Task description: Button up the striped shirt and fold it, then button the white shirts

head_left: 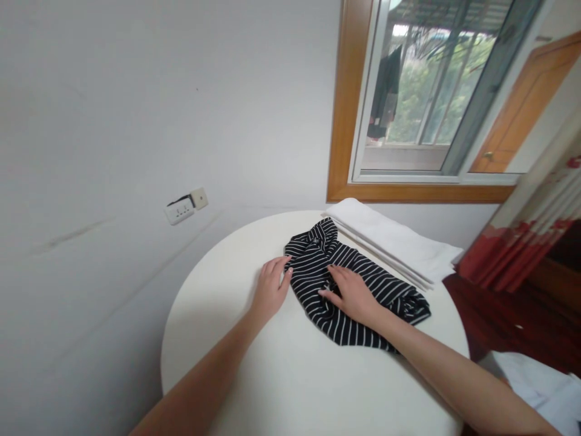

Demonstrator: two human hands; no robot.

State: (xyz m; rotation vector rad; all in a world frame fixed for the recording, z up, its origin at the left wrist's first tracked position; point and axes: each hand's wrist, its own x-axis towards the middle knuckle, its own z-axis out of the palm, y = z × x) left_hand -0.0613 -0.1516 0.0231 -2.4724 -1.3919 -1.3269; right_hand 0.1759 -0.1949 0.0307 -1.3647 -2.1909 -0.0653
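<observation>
A black garment with white stripes [313, 290] lies crumpled on the round white table [204, 339], its fabric bunched near the top and at the right end. My left hand [272, 284] is at the garment's left edge, fingertips touching or just beside the cloth, thumb apart from the fingers. Over the middle of the garment rests my right hand [354, 293], thumb and fingers spread around a small dark fold. Part of the cloth is hidden under my right hand and forearm.
Folded white cloth [390, 236] lies along the table's back right edge. Behind stands a white wall with a socket [180, 210] and a wood-framed window [345, 121]. A red and white curtain [503, 248] hangs at right; white fabric [535, 381] is at lower right.
</observation>
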